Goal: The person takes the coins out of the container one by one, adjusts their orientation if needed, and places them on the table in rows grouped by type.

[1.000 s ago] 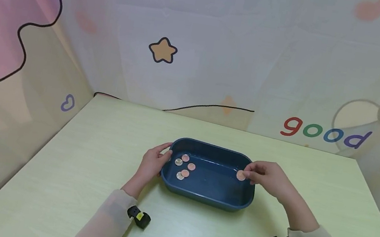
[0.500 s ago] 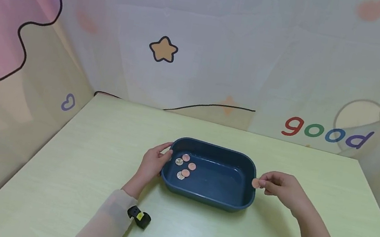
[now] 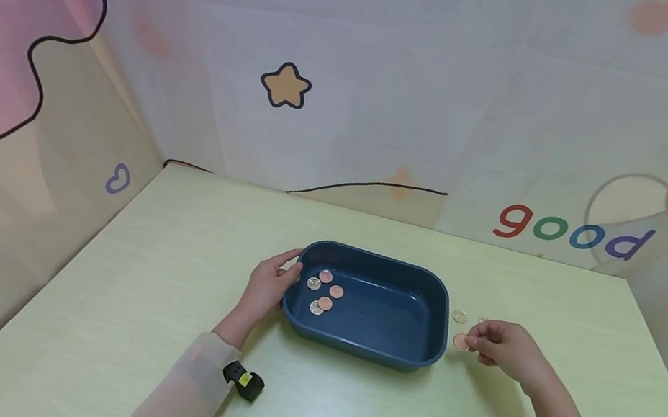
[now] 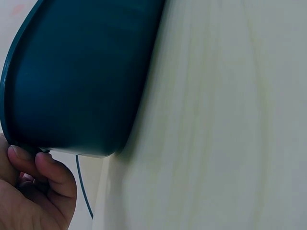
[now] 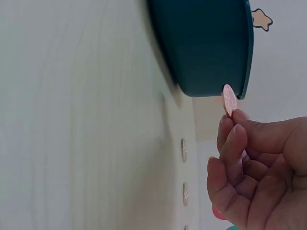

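A dark blue rectangular tray stands on the table, several coins lying in its left part, among them a copper coin and a silver coin. My left hand grips the tray's left end, thumb at the rim; in the left wrist view its fingers are curled by the tray's end. Just right of the tray, my right hand pinches a copper coin between thumb and fingertips. The right wrist view shows this coin held on edge, off the table.
On the table right of the tray lies a silvery coin, with another coin partly hidden behind my right hand. The right wrist view shows a row of flat coins. A printed cloth hangs along the table's back edge.
My right hand has carried the copper coin from over the tray's right end to the right, past the rim and lower. Coins beside the tray have come into sight. My left hand stays put.
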### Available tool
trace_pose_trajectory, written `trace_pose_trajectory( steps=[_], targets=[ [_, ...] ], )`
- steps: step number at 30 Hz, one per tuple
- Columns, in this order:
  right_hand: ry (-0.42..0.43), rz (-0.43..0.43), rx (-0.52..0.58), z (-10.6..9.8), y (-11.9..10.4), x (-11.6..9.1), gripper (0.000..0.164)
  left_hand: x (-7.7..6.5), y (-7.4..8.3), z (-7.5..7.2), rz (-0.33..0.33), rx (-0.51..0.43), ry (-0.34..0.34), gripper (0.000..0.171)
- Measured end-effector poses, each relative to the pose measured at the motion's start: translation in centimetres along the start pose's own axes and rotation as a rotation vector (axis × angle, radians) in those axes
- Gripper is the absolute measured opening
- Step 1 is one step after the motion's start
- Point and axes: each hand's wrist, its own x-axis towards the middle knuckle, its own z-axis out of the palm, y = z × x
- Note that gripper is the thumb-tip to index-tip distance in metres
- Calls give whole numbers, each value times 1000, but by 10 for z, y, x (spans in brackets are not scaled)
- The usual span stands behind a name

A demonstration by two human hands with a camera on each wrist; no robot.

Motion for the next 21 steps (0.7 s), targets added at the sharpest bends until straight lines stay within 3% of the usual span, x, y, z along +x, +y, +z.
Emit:
trace_pose_trajectory(
  steps=[6, 21],
  targets=[
    [-1, 23, -45, 1, 8, 3, 16, 0, 1, 0, -10, 12, 1, 42],
    [-6, -22, -130, 5, 20, 10, 14, -1, 3, 0, -10, 14, 8, 43]
  ],
)
